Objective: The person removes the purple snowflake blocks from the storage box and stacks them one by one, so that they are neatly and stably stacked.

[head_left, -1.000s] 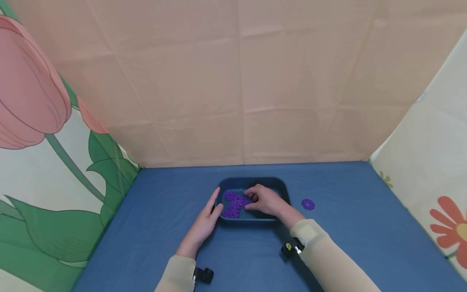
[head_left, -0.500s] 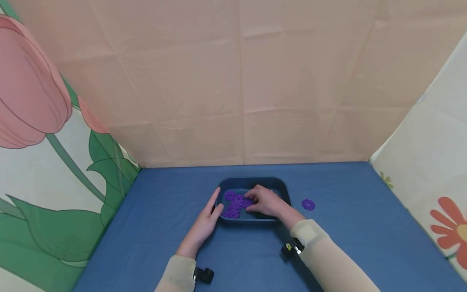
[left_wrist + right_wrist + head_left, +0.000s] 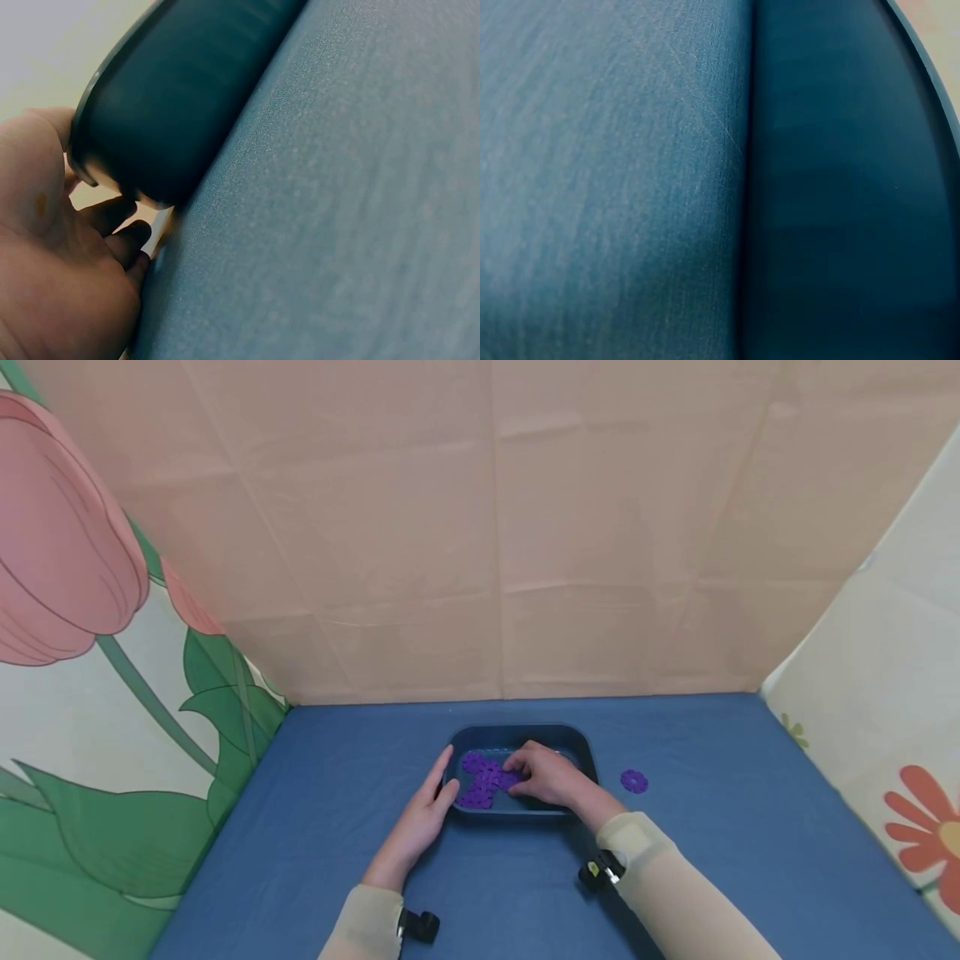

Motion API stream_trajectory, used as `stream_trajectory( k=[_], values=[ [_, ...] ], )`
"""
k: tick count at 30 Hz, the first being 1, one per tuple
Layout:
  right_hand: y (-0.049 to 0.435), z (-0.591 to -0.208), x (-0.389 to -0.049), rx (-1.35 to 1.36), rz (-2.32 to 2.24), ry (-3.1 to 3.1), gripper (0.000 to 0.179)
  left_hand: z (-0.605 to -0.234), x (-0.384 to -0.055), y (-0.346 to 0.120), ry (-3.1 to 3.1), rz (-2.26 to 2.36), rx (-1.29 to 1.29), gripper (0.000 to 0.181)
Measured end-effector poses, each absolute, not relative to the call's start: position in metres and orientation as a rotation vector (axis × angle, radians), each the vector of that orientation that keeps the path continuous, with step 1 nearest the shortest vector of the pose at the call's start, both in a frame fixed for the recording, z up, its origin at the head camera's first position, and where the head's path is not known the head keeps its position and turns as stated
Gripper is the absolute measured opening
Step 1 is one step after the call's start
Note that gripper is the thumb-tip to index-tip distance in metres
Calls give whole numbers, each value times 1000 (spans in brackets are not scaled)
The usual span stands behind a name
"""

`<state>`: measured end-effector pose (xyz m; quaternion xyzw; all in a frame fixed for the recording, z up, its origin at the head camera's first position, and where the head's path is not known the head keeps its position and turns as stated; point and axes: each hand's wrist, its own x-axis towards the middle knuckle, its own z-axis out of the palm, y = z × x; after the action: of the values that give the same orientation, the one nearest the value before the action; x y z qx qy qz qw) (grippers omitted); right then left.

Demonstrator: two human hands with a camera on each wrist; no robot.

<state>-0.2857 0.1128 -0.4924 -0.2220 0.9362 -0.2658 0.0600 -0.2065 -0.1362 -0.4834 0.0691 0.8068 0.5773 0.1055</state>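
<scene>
Toward the back of the blue-covered table stands a dark blue rectangular tray [image 3: 517,814]. Several purple flower-shaped discs [image 3: 480,789] lie in its left half, some overlapping. My left hand [image 3: 420,822] holds the tray's front left corner. In the left wrist view, the thumb of that hand [image 3: 60,247] goes over the rim and the fingers bend against the outer wall. Inside the tray my right hand [image 3: 551,777] pinches a purple disc [image 3: 510,778] between thumb and fingers, partly hiding it. The right wrist view has only the tray's outer wall [image 3: 840,180] and the cloth.
A single purple flower-shaped disc [image 3: 633,781] lies on the blue cloth [image 3: 712,827], right of the tray. A beige backdrop [image 3: 495,568] rises at the table's back edge. Flower-printed panels stand at left and right.
My right hand has shifted very slightly over the discs, its fingers a little closer around one. My left hand and the tray stay in place.
</scene>
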Motion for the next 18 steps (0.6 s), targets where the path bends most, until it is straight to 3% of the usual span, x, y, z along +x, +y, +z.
stream_trajectory(
  k=[18],
  values=[
    [113, -492, -288, -662, -868, 2806, 35, -484, -207, -136, 2386, 1698, 201, 63]
  ],
)
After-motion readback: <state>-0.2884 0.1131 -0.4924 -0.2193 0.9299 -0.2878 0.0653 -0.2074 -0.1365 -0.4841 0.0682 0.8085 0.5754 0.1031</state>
